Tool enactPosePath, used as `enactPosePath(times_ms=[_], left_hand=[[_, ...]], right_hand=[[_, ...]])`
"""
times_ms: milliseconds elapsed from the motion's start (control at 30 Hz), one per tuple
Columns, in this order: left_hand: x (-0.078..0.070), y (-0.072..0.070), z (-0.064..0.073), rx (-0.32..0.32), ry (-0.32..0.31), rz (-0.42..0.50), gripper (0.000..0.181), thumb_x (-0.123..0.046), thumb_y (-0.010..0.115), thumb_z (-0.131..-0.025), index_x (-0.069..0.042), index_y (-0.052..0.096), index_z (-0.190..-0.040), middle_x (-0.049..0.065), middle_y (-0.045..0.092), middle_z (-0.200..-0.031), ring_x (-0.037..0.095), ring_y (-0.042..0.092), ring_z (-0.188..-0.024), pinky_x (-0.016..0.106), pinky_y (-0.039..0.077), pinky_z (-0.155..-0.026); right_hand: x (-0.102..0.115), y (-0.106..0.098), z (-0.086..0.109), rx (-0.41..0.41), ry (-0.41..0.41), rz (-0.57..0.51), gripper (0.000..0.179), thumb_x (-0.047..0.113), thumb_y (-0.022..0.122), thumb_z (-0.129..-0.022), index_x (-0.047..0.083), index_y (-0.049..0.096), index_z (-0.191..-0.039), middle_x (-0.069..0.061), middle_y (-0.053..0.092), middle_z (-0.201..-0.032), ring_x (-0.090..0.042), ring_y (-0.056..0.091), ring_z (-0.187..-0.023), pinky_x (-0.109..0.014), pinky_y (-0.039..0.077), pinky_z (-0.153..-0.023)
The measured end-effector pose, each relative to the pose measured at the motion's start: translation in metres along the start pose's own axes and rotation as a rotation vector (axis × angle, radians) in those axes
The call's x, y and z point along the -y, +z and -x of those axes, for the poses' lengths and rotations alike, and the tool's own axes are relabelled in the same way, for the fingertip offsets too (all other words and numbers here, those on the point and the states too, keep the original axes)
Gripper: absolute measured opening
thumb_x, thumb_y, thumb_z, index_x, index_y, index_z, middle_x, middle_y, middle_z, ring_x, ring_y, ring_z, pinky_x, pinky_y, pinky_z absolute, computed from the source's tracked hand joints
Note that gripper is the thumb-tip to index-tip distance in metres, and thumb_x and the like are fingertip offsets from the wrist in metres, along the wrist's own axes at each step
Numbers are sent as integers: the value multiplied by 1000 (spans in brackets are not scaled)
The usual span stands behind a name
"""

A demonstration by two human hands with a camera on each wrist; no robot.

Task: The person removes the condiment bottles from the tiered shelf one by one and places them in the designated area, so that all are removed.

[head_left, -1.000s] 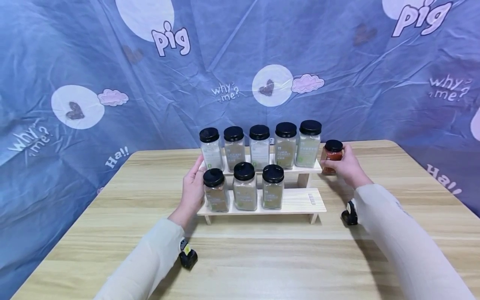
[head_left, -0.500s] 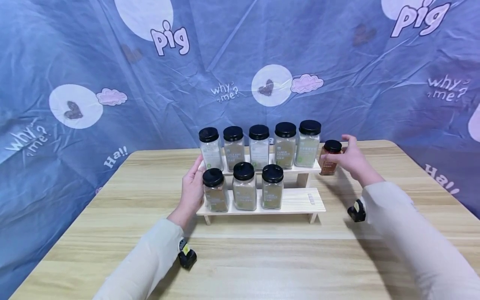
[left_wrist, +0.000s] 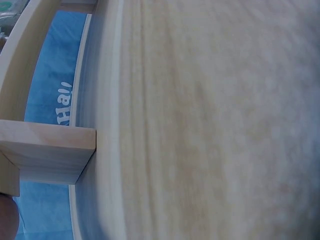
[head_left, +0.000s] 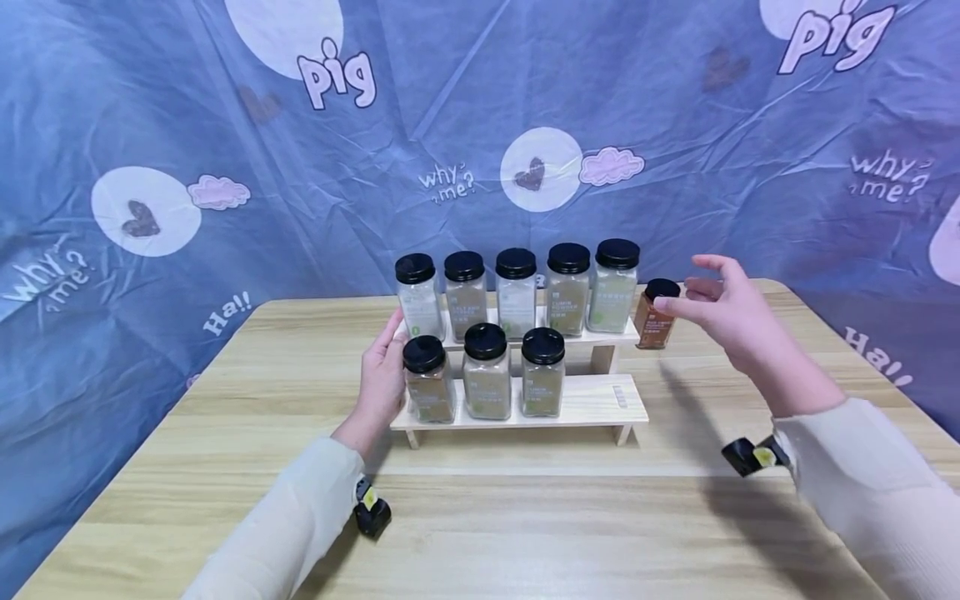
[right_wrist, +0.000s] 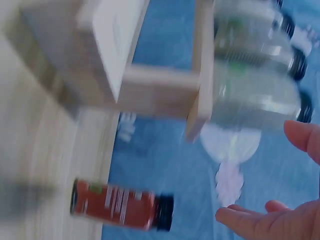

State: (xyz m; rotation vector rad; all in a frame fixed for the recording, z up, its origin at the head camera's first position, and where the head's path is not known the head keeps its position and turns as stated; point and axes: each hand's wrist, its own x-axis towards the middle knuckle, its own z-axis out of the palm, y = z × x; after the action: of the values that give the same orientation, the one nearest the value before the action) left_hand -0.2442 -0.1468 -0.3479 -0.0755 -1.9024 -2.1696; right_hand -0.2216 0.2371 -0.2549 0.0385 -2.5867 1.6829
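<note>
A two-tier wooden rack point(head_left: 596, 400) stands mid-table with several black-lidded spice jars point(head_left: 487, 371) on its steps. At its left end, my left hand point(head_left: 382, 379) holds the upper shelf, its index finger up beside the end jar point(head_left: 422, 300). The left wrist view catches just a fingertip point(left_wrist: 7, 217) by the wood. A jar of red powder point(head_left: 655, 315), labelled and black-lidded, stands upright on the table right of the rack. My right hand point(head_left: 738, 325) is raised beside it with fingers spread; the right wrist view shows the red jar point(right_wrist: 117, 205) apart from the fingers.
Five jars line the upper step and three the lower, whose right end shows bare wood. Behind the wood-grain table point(head_left: 525, 525) hangs a blue printed cloth point(head_left: 450, 100). Each wrist carries a small black camera point(head_left: 372, 512).
My right hand has let go of the red powder jar and moved right and up, its fingers opening. The jar stays standing beside the rack. My left hand has kept its place.
</note>
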Motion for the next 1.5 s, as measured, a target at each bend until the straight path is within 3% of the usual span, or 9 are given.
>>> enactPosePath(times_ms=[67, 200, 300, 367, 533, 667, 833, 1133, 1500], left_hand=[[0, 0, 0, -2, 3, 0, 47, -6, 40, -94, -11, 38, -141, 3, 30, -149, 18, 29, -136, 30, 30, -111], [0, -1, 0, -10, 9, -12, 47, -6, 41, -94, -11, 39, -141, 4, 32, -149, 18, 30, -135, 31, 29, -111], [0, 0, 1, -19, 7, -14, 47, -6, 40, -93, -10, 39, -140, 4, 33, -148, 18, 30, -135, 30, 28, -112], [0, 1, 1, -25, 1, -3, 48, -5, 40, -93, -9, 38, -141, 4, 33, -148, 17, 31, -135, 29, 28, -111], [1, 2, 4, -27, -14, 15, 48, -5, 40, -93, -10, 38, -141, 4, 33, -148, 17, 31, -134, 29, 29, -111], [2, 2, 5, -26, -14, 12, 48, -5, 40, -93, -11, 39, -141, 4, 33, -148, 17, 31, -134, 30, 30, -111], [2, 3, 6, -26, -8, 7, 48, -5, 40, -93, -10, 38, -141, 4, 32, -148, 18, 30, -135, 31, 29, -111], [2, 0, 5, -40, -6, -13, 47, -7, 41, -94, -10, 39, -141, 5, 35, -147, 19, 36, -131, 31, 33, -109], [0, -1, 3, -24, 5, -8, 47, -7, 41, -94, -10, 40, -140, 5, 34, -147, 20, 37, -130, 33, 34, -109]], right_hand=[[1, 5, 9, 19, -15, -1, 90, 26, 65, -86, 2, 3, -146, -30, 20, -147, -41, 25, -134, -55, 27, -108], [0, 13, 24, 56, -41, 10, 79, 23, 63, -88, 0, 12, -143, -26, 33, -141, -23, 47, -122, -28, 43, -99], [-1, 19, 31, 93, -57, 14, 70, 22, 64, -87, 1, 22, -139, -23, 40, -137, -4, 51, -107, -12, 44, -84], [1, 23, 36, 123, -69, 11, 66, 21, 64, -87, 0, 26, -136, -23, 42, -134, -6, 51, -107, -10, 43, -81], [8, 39, 49, 173, -102, 12, 63, 18, 65, -86, -2, 31, -135, -26, 44, -132, -35, 44, -121, -13, 44, -83], [12, 54, 56, 200, -115, 9, 63, 18, 68, -84, -1, 36, -134, -26, 46, -132, -38, 45, -121, -31, 47, -93], [11, 75, 59, 215, -114, -25, 69, 18, 72, -80, 0, 34, -135, -28, 45, -132, -41, 43, -122, -51, 42, -99], [2, 104, 57, 196, -79, -130, 79, 17, 75, -77, 8, 28, -140, -28, 40, -136, -42, 43, -122, -52, 34, -106], [-15, 134, 51, 118, -116, -179, 84, 10, 77, -74, 9, 25, -140, -27, 48, -129, -37, 45, -122, -46, 33, -108]])
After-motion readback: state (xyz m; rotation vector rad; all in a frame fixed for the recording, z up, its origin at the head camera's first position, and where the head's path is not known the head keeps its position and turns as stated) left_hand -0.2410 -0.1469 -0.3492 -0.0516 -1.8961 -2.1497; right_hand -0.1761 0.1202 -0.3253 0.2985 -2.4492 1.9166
